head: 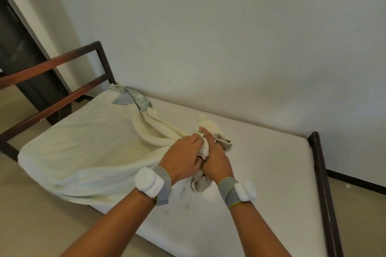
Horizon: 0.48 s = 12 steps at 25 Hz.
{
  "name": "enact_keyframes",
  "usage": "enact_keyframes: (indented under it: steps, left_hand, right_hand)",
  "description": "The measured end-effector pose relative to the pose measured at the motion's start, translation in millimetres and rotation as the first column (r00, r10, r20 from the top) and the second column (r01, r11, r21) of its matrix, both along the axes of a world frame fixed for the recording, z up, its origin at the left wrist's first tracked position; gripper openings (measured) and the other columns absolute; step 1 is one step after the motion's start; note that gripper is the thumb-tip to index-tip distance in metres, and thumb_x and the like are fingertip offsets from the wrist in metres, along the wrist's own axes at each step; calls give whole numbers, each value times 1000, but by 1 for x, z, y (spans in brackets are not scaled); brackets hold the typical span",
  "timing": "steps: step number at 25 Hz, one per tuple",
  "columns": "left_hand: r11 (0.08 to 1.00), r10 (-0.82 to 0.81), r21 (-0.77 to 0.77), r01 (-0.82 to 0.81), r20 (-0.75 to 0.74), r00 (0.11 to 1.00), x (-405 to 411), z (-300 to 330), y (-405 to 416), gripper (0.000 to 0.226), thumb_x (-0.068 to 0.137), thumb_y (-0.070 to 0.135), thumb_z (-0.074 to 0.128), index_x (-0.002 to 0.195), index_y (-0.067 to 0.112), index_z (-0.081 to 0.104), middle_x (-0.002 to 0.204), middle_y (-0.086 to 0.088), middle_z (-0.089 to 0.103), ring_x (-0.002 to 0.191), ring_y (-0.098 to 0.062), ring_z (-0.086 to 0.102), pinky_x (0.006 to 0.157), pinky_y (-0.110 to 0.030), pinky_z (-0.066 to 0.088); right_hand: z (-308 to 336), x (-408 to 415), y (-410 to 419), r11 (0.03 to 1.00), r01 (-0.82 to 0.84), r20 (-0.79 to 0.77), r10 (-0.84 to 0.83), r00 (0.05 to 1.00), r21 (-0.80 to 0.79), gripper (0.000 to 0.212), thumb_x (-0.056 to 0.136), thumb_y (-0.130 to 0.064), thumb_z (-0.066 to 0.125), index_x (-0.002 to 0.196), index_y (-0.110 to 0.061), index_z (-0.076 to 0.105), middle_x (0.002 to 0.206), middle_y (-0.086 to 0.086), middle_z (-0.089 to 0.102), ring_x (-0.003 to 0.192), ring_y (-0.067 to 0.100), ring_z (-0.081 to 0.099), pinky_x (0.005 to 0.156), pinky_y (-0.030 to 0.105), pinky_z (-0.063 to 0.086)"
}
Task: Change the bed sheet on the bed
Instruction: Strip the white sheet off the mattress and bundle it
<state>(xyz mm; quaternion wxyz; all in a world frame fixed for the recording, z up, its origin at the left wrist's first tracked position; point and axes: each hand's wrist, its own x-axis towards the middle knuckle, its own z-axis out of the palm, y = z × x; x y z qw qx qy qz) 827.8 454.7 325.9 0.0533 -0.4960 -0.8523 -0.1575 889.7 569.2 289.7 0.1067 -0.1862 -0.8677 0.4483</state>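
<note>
A bare mattress in a plain-walled room, its sheet being gathered.

A bunched end of the cream bed sheet is gripped mid-mattress by the left hand and right hand, fingers curled round the cloth. Beyond, the rest is seen draped over the far end by the wooden frame. The sheet is judged light, limp and easily snagged; it is best taken at gathered folds or corners.
</note>
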Motion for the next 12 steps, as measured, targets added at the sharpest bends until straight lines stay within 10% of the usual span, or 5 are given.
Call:
enact_keyframes:
  steps: [6, 12]
  left_hand:
    - [944, -156, 326, -55, 585, 796, -111, -3, -103, 83, 58, 54, 78, 130, 40, 38, 127, 12, 40, 122, -12, 37, 104, -27, 35]
    - [958, -96, -251, 138, 175, 980, -224, -17, -142, 146, 39, 80, 71, 143, 40, -24, 159, 12, -2, 147, -18, -9, 115, -57, -9]
  right_hand:
    - [13, -59, -71, 991, 111, -186, -124, 975, -81, 44, 60, -41, 71, 99, -38, 51, 103, -1, 57, 92, 19, 59, 74, 38, 53]
    - [55, -75, -111, 990, 27, -400, 30, 916, 136, 46, 65, -22, 77, 99, -40, 53, 100, -1, 52, 92, 3, 53, 73, 10, 43]
